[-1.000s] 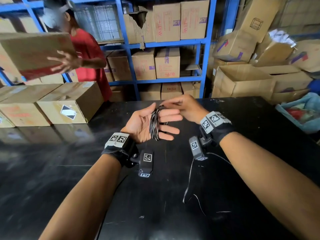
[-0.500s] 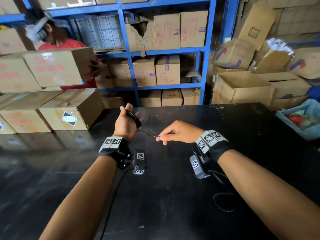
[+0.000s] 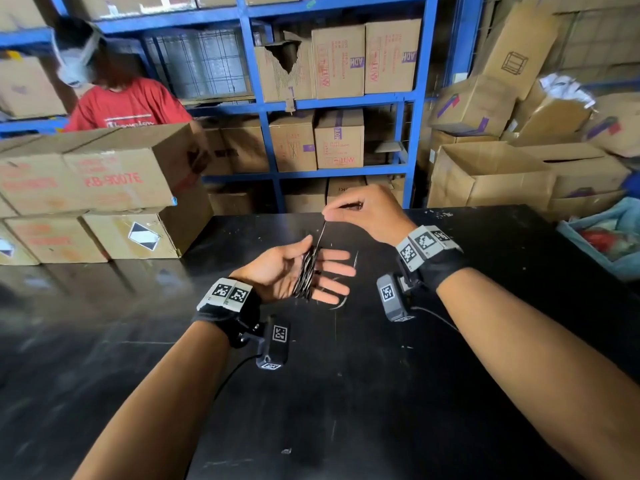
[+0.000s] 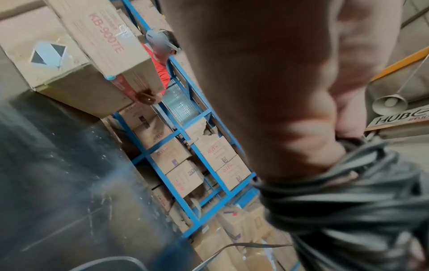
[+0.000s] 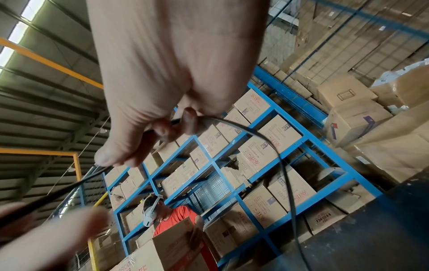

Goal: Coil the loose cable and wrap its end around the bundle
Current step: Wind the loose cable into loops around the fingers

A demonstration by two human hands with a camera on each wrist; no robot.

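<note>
A thin black cable is wound into a coil point(image 3: 306, 276) around the straight fingers of my left hand point(image 3: 325, 263), which lies palm up over the black table point(image 3: 346, 393). My right hand point(image 3: 328, 215) is above and behind it. It pinches a taut strand point(image 3: 321, 233) that rises from the coil. In the right wrist view the right hand point(image 5: 166, 128) pinches the cable point(image 5: 267, 143), which loops down to the right. The left wrist view shows the coil point(image 4: 336, 205) close up, tight round the fingers point(image 4: 278, 110). A loose tail point(image 3: 338, 302) hangs below the left fingers.
Stacked cardboard boxes point(image 3: 121, 233) stand on the table's left side. Behind them a person in a red shirt point(image 3: 128, 105) holds a box point(image 3: 114, 168). Blue shelving point(image 3: 346, 102) with cartons is at the back. More boxes point(image 3: 491, 174) and a blue bin point(image 3: 602, 244) are at the right.
My left hand has turned palm up with its fingers straight. My right hand has risen from table height to above it, drawing the strand upward. The person behind has set a box on the stack.
</note>
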